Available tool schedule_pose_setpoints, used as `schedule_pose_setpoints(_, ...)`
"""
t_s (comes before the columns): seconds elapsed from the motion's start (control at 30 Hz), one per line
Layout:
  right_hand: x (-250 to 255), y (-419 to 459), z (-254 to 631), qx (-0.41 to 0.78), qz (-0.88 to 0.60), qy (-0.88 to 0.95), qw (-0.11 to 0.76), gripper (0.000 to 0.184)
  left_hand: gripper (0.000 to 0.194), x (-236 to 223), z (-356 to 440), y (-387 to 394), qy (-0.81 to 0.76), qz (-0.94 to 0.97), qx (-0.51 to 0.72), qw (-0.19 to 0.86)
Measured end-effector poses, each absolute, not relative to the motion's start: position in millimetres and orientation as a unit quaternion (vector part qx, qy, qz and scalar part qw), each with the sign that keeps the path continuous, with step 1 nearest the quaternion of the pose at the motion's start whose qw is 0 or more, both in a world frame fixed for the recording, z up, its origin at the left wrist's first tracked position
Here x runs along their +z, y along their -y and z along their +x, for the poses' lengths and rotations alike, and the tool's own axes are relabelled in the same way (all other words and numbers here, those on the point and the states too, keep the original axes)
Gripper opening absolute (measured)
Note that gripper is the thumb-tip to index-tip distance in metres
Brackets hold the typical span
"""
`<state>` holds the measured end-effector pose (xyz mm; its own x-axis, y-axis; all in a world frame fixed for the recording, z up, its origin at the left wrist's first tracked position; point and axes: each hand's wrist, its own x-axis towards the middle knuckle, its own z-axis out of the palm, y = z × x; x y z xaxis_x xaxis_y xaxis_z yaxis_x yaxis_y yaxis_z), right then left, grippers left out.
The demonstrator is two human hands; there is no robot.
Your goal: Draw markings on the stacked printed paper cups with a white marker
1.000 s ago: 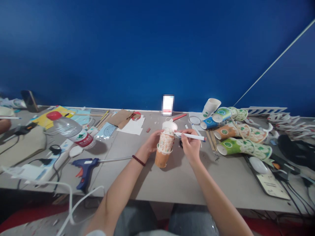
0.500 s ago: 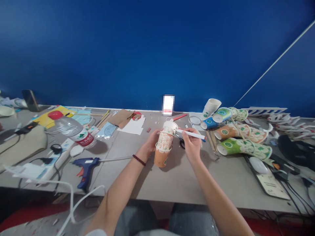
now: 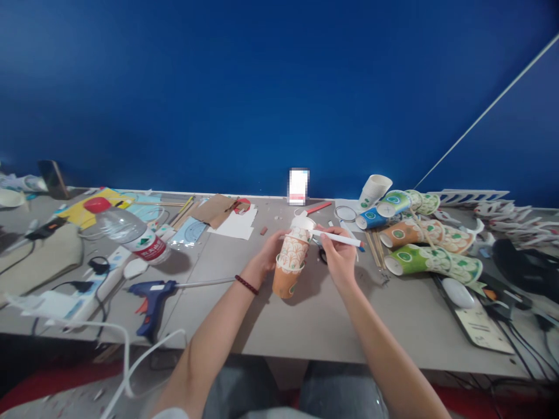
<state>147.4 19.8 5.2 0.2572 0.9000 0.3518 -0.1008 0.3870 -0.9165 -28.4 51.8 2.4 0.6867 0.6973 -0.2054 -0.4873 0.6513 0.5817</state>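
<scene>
My left hand (image 3: 271,250) is closed around a stack of joined paper cups (image 3: 292,256), held tilted over the desk. The lowest cup is orange, the ones above carry a leaf-scale pattern, and a white piece tops the stack. In my right hand (image 3: 338,253) is a white marker pen (image 3: 340,237) with a reddish end. Its tip meets or nearly meets the upper part of the stack; exact contact is too small to tell. Partly hidden behind the right hand lies a dark ring-shaped item (image 3: 322,255).
A blue glue gun (image 3: 152,299), a water bottle (image 3: 131,230) and a power strip (image 3: 94,288) lie at left. Green cups (image 3: 410,260), orange cups (image 3: 425,231) and white cups (image 3: 374,191) are on the right, near a white mouse (image 3: 457,293). A phone (image 3: 299,186) leans against the wall.
The base of the cup stack has shifted very slightly to the left. The marker and right hand have moved a touch left; both grips are the same.
</scene>
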Motion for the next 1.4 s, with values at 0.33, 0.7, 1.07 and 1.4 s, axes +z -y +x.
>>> schedule_pose_setpoints(0.33, 1.8, -21.4, 147.4, 0.386, -0.411, 0.480, 0.672, 0.024, 0.054, 0.8, -30.4, -51.8, -0.207, 0.245, 0.318, 0.892)
schedule_pose_setpoints(0.7, 5.3, -20.1, 147.8, 0.381, -0.423, 0.479, 0.668, 0.024, 0.048, 1.7, -29.8, -51.3, -0.216, 0.253, 0.317, 0.888)
schedule_pose_setpoints(1.07, 6.6, -19.9, 147.0, 0.390, -0.421, 0.467, 0.673, 0.028, 0.051, 1.5, -30.4, -53.3, -0.214, 0.245, 0.303, 0.896)
schedule_pose_setpoints(1.4, 11.0, -17.3, 146.6, 0.369, -0.434, 0.471, 0.673, 0.030, 0.046, 2.7, -30.8, -51.7, -0.240, 0.248, 0.315, 0.884)
